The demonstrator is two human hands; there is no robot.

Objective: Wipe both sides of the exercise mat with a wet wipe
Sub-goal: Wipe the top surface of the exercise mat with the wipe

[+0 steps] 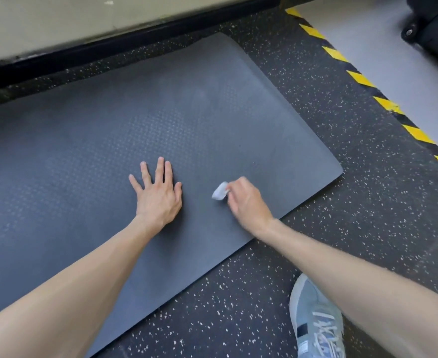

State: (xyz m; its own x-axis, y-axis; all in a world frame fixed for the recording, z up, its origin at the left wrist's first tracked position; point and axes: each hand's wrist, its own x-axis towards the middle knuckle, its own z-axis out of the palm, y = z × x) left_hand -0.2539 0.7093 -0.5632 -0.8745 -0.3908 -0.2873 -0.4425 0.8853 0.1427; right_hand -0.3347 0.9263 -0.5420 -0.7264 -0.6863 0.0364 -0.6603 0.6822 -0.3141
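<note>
Standing at the lower right of the frame, a light blue shoe (316, 326) rests on the dark speckled floor (238, 301). Past it, the left hand (158, 195) lies flat on the exercise mat (96, 130), fingers spread apart. Just to its right, the right hand (246, 200) curls its fingers tight around a small, bunched-up white wet wipe (219, 191) on the mat. The mat is dark grey with tiny bumps and lies flat across the middle. A yellow and black stripe (362, 78) runs along the floor at the right. A black case with a wheel (435, 29) sits at the upper right, well apart from the mat.
</note>
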